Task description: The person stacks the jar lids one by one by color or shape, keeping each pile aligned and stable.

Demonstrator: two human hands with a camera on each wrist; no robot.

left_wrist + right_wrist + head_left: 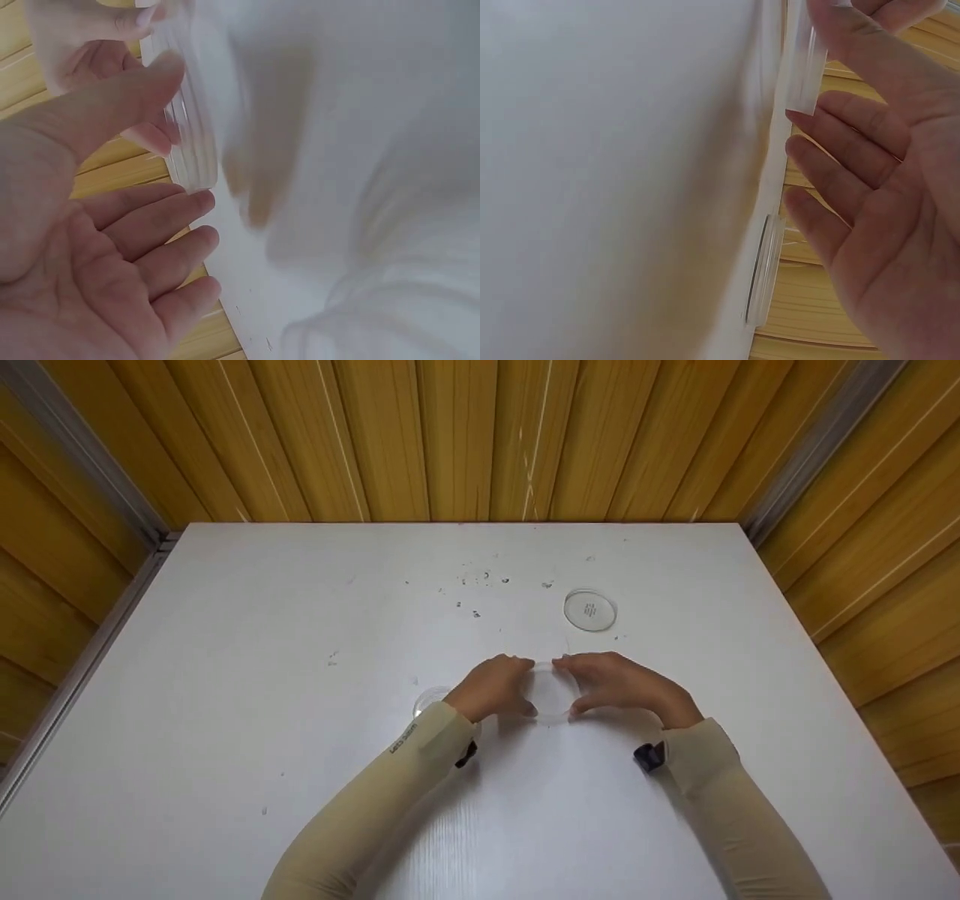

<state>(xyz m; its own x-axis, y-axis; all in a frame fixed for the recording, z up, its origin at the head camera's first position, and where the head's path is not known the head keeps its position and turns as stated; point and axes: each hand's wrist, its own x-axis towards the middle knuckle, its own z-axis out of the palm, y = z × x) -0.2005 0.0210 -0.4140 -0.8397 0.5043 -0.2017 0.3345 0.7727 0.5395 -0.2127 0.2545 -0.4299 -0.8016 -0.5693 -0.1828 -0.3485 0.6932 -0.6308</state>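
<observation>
Both hands hold a clear round petri dish (553, 695) between them, near the middle of the white table. My left hand (496, 688) pinches its left side between thumb and fingers. On the opposite side, my right hand (628, 684) grips the rim the same way. Seen edge-on in the left wrist view, the clear dish (193, 146) shows several ridged layers; whether it is more than one piece, I cannot tell. Beyond the right hand lies another clear petri dish (590, 610) with small printed text. A third clear round dish (429, 701) is partly hidden behind the left wrist.
The white table (300, 607) carries small dark specks and marks (476, 614), mostly beyond the hands. A yellow wood-plank wall (450, 442) stands along the far edge, with similar panels at both sides.
</observation>
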